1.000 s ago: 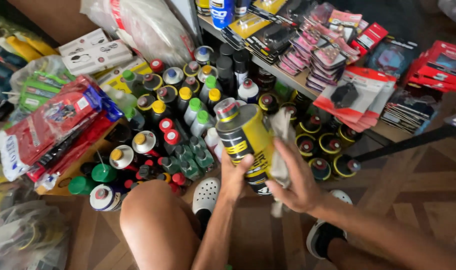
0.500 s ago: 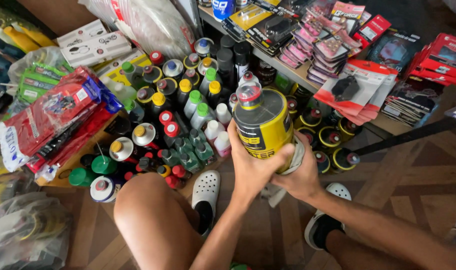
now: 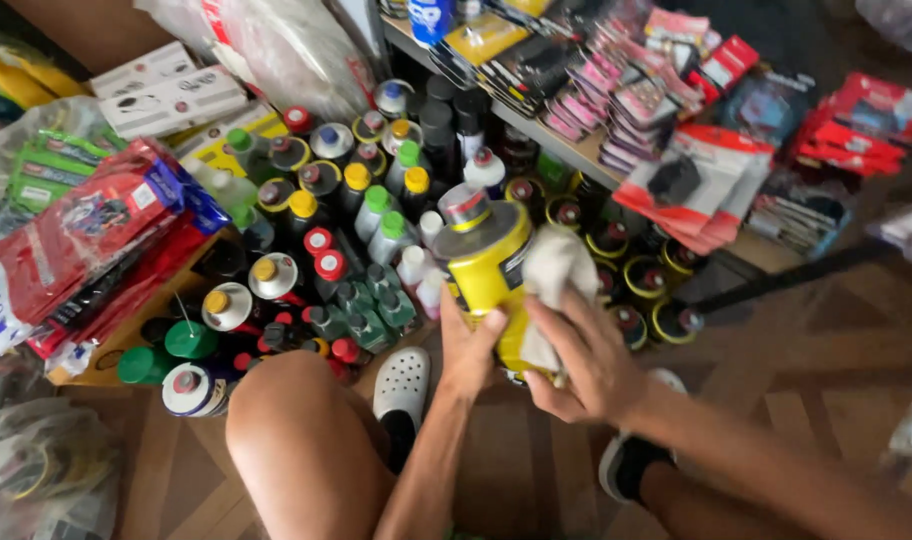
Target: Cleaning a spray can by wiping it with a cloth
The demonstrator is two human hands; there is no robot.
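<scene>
There is a single view, taken from a camera worn on the person's head. It looks steeply down and slightly forward, over a bare knee (image 3: pixel 301 440) at the bottom edge, onto a wooden floor (image 3: pixel 776 350). It sits close: both hands fill the lower centre, the left hand (image 3: pixel 471 350) and the right hand (image 3: pixel 586 360) meeting on a yellow can (image 3: pixel 486 275). Beyond the fingers (image 3: pixel 491 325) a crowd of capped cans (image 3: pixel 316 230) spreads across the floor, and farther up a shelf (image 3: pixel 576 150) crosses the top right. The frame's corners look blurred, probably from head motion. No second view shares this scene.
</scene>
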